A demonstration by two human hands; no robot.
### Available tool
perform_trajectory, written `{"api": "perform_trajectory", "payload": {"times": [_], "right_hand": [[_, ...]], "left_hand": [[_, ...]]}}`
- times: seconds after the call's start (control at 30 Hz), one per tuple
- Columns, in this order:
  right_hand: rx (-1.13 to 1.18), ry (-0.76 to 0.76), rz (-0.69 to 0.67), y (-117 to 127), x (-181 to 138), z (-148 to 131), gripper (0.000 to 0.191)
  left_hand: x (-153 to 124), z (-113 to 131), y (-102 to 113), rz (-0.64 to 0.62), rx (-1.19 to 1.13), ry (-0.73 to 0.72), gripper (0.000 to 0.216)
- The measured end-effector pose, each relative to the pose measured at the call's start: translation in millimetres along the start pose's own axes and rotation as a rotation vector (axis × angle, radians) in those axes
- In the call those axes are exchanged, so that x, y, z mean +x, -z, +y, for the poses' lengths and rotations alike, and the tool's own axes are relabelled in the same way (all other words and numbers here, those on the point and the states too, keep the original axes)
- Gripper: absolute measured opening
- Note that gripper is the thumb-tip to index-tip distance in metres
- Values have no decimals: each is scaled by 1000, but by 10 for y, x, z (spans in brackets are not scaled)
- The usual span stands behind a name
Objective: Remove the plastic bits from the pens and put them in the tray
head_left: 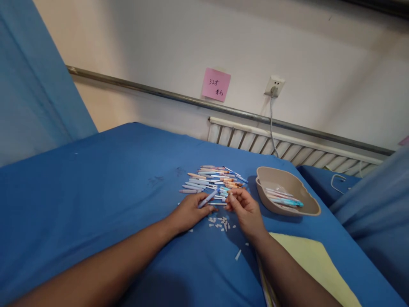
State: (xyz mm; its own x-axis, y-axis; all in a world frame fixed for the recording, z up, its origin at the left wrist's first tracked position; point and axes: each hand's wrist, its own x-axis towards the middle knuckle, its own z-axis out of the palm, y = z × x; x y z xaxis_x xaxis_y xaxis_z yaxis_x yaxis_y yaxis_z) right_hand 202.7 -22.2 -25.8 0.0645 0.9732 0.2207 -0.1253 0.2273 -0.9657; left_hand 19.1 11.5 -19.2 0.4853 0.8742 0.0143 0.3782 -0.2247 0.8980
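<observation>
My left hand (191,211) is closed round a lavender pen barrel (209,198), which slants up to the right. Just right of it, my right hand (246,213) is held in a pinch; a small pale piece seems to show at the fingertips, too small to name. Beyond both hands lies a spread of pen parts (209,175), with coloured barrels and thin white refills. Several small white cone-shaped pieces (220,223) are scattered on the blue cloth below the hands, and a longer white tip (238,254) lies nearer to me.
A beige basin (311,209) at the right holds several pens (284,199). Yellow paper or cloth (306,251) lies under my right forearm. The blue sheet (96,183) covers the surface. Behind stand a radiator (236,136), a wall rail (153,93) and a plugged socket (275,85).
</observation>
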Motion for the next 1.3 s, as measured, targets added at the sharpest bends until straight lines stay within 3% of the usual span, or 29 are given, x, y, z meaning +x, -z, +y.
{"api": "perform_trajectory", "payload": {"times": [0.1,0.23,0.53,0.77,0.9,1.03,1.2,1.3], "right_hand": [[-79,12,11,21,20,-5,27],[-13,16,12,33,44,-48,24],[-124,14,-25,90,48,-33,22],[-504,288,-91,193,34,-73,11],[-590,358,-126,201,24,-128,13],[-579,337,-133,218,31,-103,12],[-471,204,-105,232,40,-27,11],[-458,224,-118,217,27,-37,11]], "left_hand": [[-30,70,48,-23,119,-63,29],[-71,164,97,-78,234,-100,39],[-106,230,124,-119,277,-159,38],[-105,192,115,-74,309,-168,35],[-121,210,123,-53,262,-154,32],[-132,214,131,-59,250,-167,31],[-123,186,121,-104,234,-174,33],[-119,184,118,-119,241,-165,34]]}}
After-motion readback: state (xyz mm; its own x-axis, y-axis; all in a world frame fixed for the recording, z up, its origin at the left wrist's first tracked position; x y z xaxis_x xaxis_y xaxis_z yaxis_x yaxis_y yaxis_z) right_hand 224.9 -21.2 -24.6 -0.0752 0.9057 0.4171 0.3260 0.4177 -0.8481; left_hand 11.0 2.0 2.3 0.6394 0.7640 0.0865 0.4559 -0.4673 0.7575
